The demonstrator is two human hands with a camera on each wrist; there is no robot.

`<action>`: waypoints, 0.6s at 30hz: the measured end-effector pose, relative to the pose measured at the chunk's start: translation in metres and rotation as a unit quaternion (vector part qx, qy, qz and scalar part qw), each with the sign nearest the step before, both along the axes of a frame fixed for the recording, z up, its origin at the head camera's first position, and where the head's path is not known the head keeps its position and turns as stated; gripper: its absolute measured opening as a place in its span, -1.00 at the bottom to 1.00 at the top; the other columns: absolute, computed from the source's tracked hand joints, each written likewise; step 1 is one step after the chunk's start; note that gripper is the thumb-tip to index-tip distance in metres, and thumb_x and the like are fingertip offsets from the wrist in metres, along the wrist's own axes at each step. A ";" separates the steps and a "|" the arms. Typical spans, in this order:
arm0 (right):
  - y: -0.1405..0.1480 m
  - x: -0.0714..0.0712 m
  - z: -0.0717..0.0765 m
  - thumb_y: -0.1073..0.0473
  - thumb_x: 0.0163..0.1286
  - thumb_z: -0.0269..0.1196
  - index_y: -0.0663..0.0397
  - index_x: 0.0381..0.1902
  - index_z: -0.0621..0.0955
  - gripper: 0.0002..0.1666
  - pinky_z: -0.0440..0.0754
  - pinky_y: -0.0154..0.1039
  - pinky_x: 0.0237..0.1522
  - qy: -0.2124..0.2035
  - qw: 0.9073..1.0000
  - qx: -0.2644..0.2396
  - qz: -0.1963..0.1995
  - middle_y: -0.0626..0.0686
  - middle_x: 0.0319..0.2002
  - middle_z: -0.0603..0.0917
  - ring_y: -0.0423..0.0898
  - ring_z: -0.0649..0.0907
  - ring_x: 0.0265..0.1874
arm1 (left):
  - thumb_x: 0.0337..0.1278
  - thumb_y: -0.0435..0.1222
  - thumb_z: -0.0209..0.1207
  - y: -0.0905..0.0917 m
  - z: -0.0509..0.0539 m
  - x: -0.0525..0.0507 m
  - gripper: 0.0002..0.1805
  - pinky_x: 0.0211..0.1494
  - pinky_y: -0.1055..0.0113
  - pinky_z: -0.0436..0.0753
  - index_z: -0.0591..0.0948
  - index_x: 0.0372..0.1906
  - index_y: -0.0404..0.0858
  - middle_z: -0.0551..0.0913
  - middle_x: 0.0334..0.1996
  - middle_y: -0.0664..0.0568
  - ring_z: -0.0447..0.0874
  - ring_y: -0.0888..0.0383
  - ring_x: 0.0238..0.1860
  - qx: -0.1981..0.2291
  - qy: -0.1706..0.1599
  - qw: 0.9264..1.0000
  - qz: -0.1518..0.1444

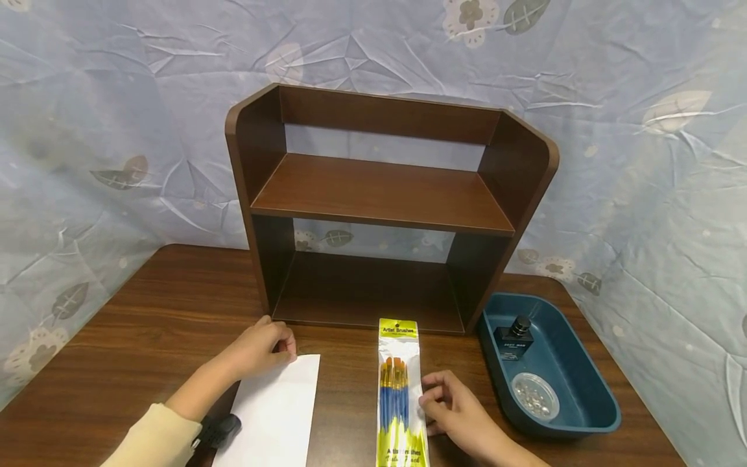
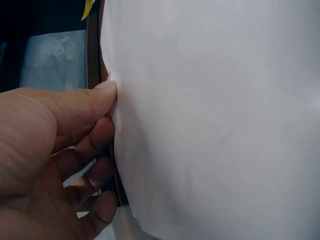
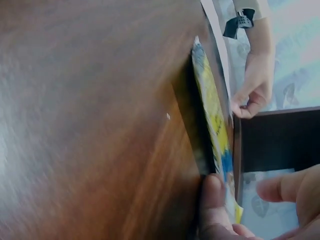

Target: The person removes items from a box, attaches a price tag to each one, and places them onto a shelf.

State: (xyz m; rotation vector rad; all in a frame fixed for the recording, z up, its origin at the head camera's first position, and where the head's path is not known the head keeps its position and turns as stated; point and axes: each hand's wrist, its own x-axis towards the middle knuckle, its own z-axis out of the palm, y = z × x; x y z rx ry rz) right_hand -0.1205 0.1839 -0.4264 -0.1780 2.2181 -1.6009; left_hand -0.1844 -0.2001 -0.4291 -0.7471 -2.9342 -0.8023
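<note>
In front of the shelf (image 1: 382,194), we are losing the near ends of the white sheet (image 1: 268,421) and the brush packet (image 1: 401,402) past the head view's bottom edge. A sleeve (image 1: 153,441) is running out there too, and a dark wrist device (image 1: 225,429) is hiding partly behind the arm. We are finding the small line under the packet's heading too tiny to read. Right of the shelf, we are failing to identify the little pieces inside a clear round case (image 1: 535,396). In the left wrist view, the sheet is covering part of the shelf; in the right, the tabletop (image 3: 100,125) is blurring.
</note>
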 end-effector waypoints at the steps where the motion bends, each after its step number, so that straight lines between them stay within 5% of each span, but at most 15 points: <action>1: 0.001 0.000 0.001 0.30 0.51 0.20 0.51 0.30 0.29 -0.44 0.80 -0.19 -0.33 0.008 1.000 0.009 0.002 0.21 -0.13 0.62 -0.07 0.67 -0.31 | 0.16 -0.36 0.40 0.001 0.001 0.000 -0.79 -0.23 0.39 0.31 0.66 -0.47 -0.01 0.52 -0.50 0.30 0.29 0.26 -0.28 -0.001 0.000 1.000 -0.002; 8: 0.001 -0.001 0.008 0.23 0.49 0.29 0.33 0.22 0.46 -0.55 0.65 -0.32 -0.54 0.099 0.991 0.087 -0.014 0.10 -0.23 0.57 -0.22 0.55 -0.48 | 0.23 -0.32 0.38 0.012 0.009 0.001 -0.81 -0.14 0.22 0.36 0.67 -0.44 0.00 0.54 -0.50 0.32 0.30 0.27 -0.29 -0.006 -0.016 0.999 -0.030; 13: -0.006 -0.004 0.012 0.26 0.53 0.23 0.38 0.14 0.52 -0.66 0.66 -0.31 -0.53 0.122 0.991 0.036 0.035 0.16 -0.19 0.65 -0.27 0.61 -0.45 | 0.35 -0.32 0.31 0.021 0.014 -0.001 -0.87 -0.19 0.33 0.43 0.67 -0.36 -0.08 0.56 -0.47 0.26 0.34 0.34 -0.34 0.021 -0.045 0.997 -0.058; 18: -0.019 -0.009 0.014 0.24 0.57 0.20 0.51 0.13 0.50 -0.62 0.81 -0.31 -0.20 0.087 0.991 -0.026 0.099 0.34 -0.09 0.69 -0.14 0.77 -0.19 | 0.44 -0.37 0.22 0.031 0.017 -0.004 -0.89 -0.30 0.47 0.51 0.63 -0.29 -0.20 0.59 -0.40 0.17 0.39 0.38 -0.37 0.079 -0.063 0.990 -0.096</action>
